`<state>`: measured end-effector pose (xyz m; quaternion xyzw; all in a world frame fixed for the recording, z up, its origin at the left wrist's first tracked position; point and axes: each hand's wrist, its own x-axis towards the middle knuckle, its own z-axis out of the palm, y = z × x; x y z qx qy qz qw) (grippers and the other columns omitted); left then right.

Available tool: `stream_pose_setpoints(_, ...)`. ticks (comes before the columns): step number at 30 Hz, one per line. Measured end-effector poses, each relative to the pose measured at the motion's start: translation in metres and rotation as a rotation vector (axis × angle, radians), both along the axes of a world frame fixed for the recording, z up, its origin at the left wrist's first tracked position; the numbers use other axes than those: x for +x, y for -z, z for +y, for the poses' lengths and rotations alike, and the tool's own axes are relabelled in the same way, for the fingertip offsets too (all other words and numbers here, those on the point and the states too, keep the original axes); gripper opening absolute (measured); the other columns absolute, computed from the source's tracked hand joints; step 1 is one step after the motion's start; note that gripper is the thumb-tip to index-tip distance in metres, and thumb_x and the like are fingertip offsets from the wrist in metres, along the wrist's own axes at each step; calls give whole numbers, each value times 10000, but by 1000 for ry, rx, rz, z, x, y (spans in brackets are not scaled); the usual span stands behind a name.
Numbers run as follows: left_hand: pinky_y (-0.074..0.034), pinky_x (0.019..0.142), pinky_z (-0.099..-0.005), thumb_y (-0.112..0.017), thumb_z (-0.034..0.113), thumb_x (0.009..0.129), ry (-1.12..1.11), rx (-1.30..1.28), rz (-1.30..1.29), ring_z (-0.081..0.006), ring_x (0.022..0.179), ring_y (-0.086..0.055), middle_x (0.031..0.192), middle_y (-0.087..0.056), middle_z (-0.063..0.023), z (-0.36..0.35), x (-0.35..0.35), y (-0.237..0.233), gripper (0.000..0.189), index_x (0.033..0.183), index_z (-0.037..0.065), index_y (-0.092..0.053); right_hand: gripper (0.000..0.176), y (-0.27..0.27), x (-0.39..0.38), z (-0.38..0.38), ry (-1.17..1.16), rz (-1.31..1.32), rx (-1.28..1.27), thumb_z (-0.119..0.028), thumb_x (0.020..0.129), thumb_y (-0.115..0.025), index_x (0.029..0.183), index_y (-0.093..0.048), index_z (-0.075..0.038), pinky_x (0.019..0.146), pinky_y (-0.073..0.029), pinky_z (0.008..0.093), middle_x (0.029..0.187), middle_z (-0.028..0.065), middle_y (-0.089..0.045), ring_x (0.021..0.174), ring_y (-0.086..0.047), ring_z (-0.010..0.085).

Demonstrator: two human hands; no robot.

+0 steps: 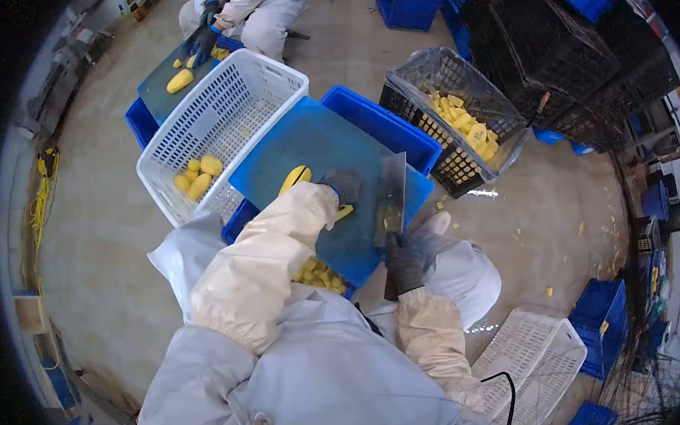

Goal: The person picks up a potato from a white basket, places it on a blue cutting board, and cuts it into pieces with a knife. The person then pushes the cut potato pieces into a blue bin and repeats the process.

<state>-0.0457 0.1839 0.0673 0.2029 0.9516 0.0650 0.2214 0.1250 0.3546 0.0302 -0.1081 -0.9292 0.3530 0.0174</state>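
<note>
My left hand (344, 186), in a dark glove, rests on the blue cutting board (313, 148) with its fingers curled over a peeled yellow potato piece (344, 211). Most of that piece is hidden under the hand. Just left of it, by my sleeve, lies another peeled potato piece (297, 178) with a dark line along it. My right hand (402, 268), also gloved, is closed around the handle of a cleaver (390, 195). Its broad blade stands over the right part of the board, apart from the potato pieces.
A white basket (154, 165) with several potatoes is at the left. Cut pieces fill a lined black crate (418, 91) at the right and lie below the board. Another person (262, 15) works at a green board (163, 87). A white crate (528, 357) stands low right.
</note>
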Motion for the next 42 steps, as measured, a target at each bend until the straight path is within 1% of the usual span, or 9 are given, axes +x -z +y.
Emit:
stream_pose_setpoints(2, -451, 854, -433, -617, 187, 718, 47, -72, -70, -329, 1011, -568, 1077, -587, -200, -3, 2, -3, 320, 1003, 42, -626, 351, 0, -1, 0, 0, -35, -82, -349, 854, -543, 780, -611, -12, 466, -425, 335, 539, 90, -550, 494, -549, 186)
stream_pose_setpoints(10, -426, 851, -442, -652, 290, 699, -176, 500, 53, -347, 1008, -539, 1082, -571, -192, -7, -11, 51, 415, 1048, 76, -586, 331, 27, -7, 2, 32, -98, -329, -356, 853, -549, 826, -616, -33, 454, -417, 298, 604, 101, -569, 492, -541, 150)
stream_pose_setpoints(13, -421, 851, -436, -648, 318, 699, -170, 373, 238, -346, 1000, -540, 1041, -586, -184, -16, -5, 54, 404, 1023, 81, -598, 350, -2, -5, -3, 19, -111, -205, -374, 849, -533, 861, -615, -34, 516, -448, 347, 667, 137, -596, 553, -581, 227)
stream_pose_setpoints(15, -422, 850, -431, -651, 325, 698, -188, 372, 197, -344, 997, -540, 1029, -591, -181, -25, -1, 44, 395, 1010, 88, -604, 381, -20, -9, -8, -61, -85, 161, -402, 837, -516, 869, -616, -35, 617, -461, 414, 715, 175, -611, 668, -602, 333)
stream_pose_setpoints(18, -426, 843, -428, -654, 333, 697, -241, 367, 130, -341, 989, -544, 1011, -600, -173, -32, 2, 44, 379, 991, 99, -613, 395, -44, -8, -19, -32, -184, 38, -417, 824, -505, 867, -615, -40, 695, -446, 457, 763, 198, -613, 769, -587, 397)
stream_pose_setpoints(29, -439, 784, -458, -616, 390, 716, -268, 373, 42, -397, 896, -559, 952, -603, -222, -16, 10, 19, 405, 934, 49, -627, 287, -50, -4, -35, -78, -115, 205, -355, 838, -509, 860, -575, -77, 601, -447, 488, 708, 202, -598, 667, -592, 375)
stream_pose_setpoints(37, -436, 833, -438, -609, 348, 751, -307, 263, 39, -324, 980, -560, 1020, -603, -154, -11, 1, 28, 323, 973, 114, -620, 198, -45, 1, -51, -94, -74, 361, -224, 829, -520, 982, -559, -104, 617, -460, 478, 761, 171, -603, 705, -596, 355)
stream_pose_setpoints(39, -438, 828, -438, -605, 353, 750, -330, 311, 2, -327, 970, -562, 1006, -604, -159, -11, -2, 32, 323, 958, 106, -622, 135, -6, 4, -50, -104, 169, 374, -219, 816, -511, 802, -569, -98, 554, -482, 439, 634, 109, -603, 611, -610, 313)
stream_pose_setpoints(42, -440, 828, -435, -596, 375, 750, -341, 316, -42, -332, 959, -566, 994, -605, -171, -10, -5, 24, 346, 950, 93, -622, 120, -30, 1, -58, -92, 73, 407, -200, 803, -514, 813, -575, -98, 569, -489, 426, 665, 106, -617, 635, -617, 312)
